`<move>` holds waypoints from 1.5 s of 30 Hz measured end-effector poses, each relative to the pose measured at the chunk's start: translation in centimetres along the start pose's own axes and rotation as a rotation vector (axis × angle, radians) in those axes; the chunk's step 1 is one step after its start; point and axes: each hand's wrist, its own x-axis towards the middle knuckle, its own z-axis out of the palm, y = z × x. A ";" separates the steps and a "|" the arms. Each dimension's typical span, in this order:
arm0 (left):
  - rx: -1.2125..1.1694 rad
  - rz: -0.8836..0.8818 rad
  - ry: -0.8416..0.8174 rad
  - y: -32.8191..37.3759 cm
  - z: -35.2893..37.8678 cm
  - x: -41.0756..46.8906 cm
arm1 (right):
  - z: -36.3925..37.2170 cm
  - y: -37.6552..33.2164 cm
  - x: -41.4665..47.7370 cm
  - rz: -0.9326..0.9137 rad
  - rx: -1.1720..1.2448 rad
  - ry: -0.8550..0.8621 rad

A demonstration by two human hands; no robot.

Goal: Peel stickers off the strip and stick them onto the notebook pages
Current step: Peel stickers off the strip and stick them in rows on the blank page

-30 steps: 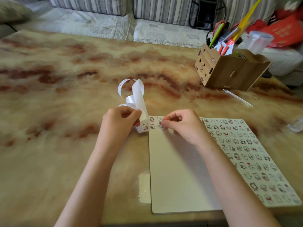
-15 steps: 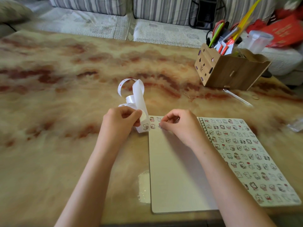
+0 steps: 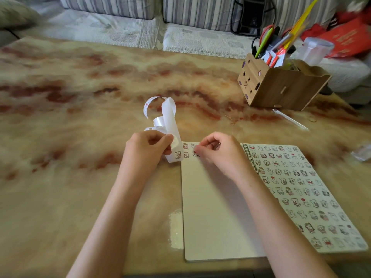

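One strip | in left hand | right hand pinches sticker on notebook

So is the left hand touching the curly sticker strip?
Touching. The head view shows the left hand pinching the sticker strip between thumb and fingers, with no gap.

white strip, cream page, table — tan, red-brown marbling

No text can be read anywhere (the red bag's gold print is too blurred).
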 end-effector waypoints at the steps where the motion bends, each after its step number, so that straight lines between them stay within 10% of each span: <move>1: -0.001 0.004 0.001 0.0 0.0 0.0 | 0.1 0.0 0.0 -0.001 -0.008 -0.004; 45: -0.228 0.077 -0.115 1.2 0.7 -0.5 | -0.3 -2.6 -0.9 -0.309 0.396 -0.019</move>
